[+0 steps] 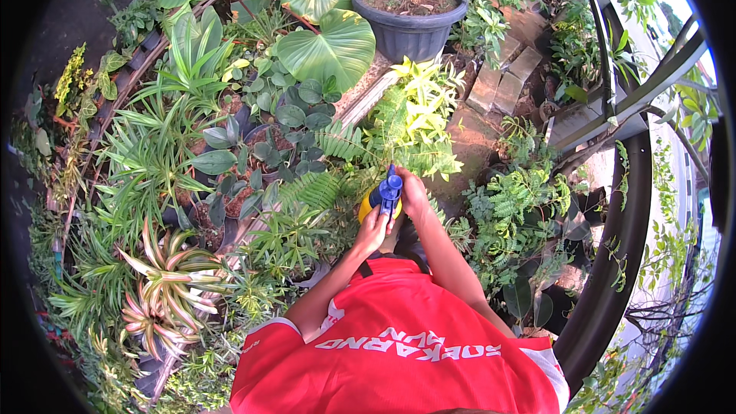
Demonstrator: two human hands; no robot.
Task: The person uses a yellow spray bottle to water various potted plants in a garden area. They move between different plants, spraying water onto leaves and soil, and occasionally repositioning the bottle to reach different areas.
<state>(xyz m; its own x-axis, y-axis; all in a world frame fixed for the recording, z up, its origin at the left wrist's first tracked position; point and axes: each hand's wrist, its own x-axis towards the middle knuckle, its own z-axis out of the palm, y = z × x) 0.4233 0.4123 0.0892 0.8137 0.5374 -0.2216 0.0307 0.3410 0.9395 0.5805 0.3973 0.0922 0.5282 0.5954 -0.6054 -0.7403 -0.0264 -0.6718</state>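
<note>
Just ahead of the hands spreads the bright plant [423, 100]; the yellow-and-blue sprayer [389, 193] sits between both hands, its blue head's long axis running forward toward the leaves. The right hand [414, 195] curls around its right side; the left hand [372, 231] grips its near end, fingers partly hidden.

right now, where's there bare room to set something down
Brown ground shows bare between the yellow-green plant and the feathery shrub right of it; the bricks beyond offer a small clear top. Left of the left hand, ferns and potted plants crowd together.
</note>
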